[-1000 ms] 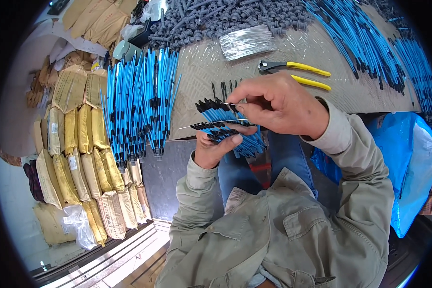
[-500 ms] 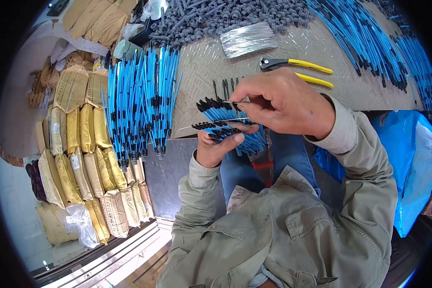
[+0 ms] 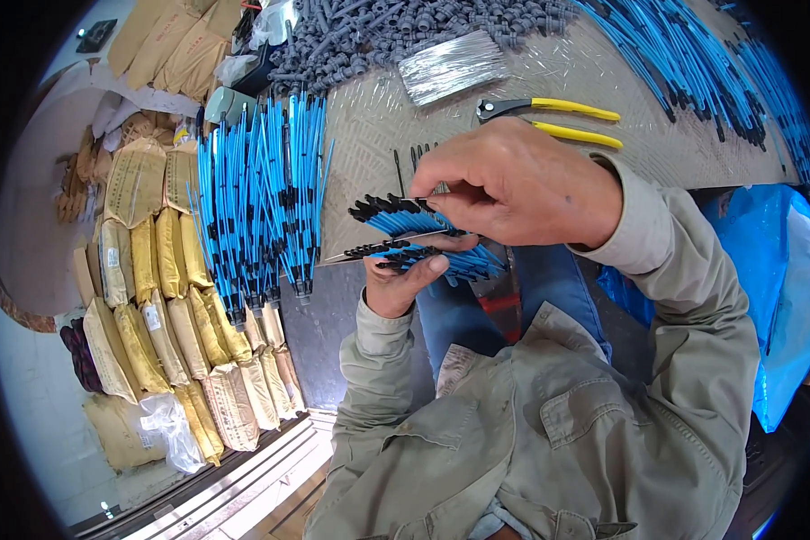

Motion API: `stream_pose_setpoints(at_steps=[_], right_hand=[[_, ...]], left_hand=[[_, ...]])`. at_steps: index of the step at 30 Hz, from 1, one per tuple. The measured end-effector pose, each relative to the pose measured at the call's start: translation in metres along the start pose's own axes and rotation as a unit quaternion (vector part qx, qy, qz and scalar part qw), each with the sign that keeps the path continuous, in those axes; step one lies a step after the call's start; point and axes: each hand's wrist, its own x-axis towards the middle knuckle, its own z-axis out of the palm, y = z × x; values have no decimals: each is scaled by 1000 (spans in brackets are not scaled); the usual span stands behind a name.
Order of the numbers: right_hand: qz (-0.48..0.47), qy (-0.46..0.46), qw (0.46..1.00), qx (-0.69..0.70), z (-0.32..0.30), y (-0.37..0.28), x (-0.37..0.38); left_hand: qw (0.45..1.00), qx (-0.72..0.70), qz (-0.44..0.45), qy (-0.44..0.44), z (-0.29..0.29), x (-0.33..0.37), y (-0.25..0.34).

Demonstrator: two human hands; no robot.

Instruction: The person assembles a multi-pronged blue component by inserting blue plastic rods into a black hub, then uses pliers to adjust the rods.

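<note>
A bundle of thin blue tubes with black tips (image 3: pixel 398 219) is gripped in my left hand (image 3: pixel 403 283), held just off the table's near edge. A straight silvery wire (image 3: pixel 414 237) lies across the bundle, between two rows of black tips. My right hand (image 3: pixel 522 184) is closed in a pinch at the upper row of tips. What looks like a thin wire shows at its fingertips; the fingers cover most of it. Several dark thin pieces (image 3: pixel 398 171) lie on the table beyond the bundle, partly hidden by my right hand.
Yellow-handled pincers (image 3: pixel 567 110) lie behind my right hand, near a stack of cut wires (image 3: pixel 453 67). Grey ribbed fittings (image 3: pixel 351 40) are heaped at the back. Blue tubes lie at left (image 3: pixel 265 189) and right (image 3: pixel 684 67). Packed bags (image 3: pixel 157 261) stand left; a blue bag (image 3: pixel 769 288) hangs right.
My right hand has shifted slightly left and down over the black tips, still pinched. The wire across the bundle sticks out less on the right. My left hand keeps its hold.
</note>
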Motion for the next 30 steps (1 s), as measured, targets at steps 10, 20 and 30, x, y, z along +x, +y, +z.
stream_pose_setpoints(at_steps=[10,20,30], right_hand=[[-17,-50,998,-40,-6,0,4],[-43,-36,998,-43,-5,1,3],[-23,-5,999,-34,8,7,2]], left_hand=[[999,30,25,22,0,-2,-7],[998,60,9,31,-9,-7,-11],[998,51,32,13,-2,-2,-4]])
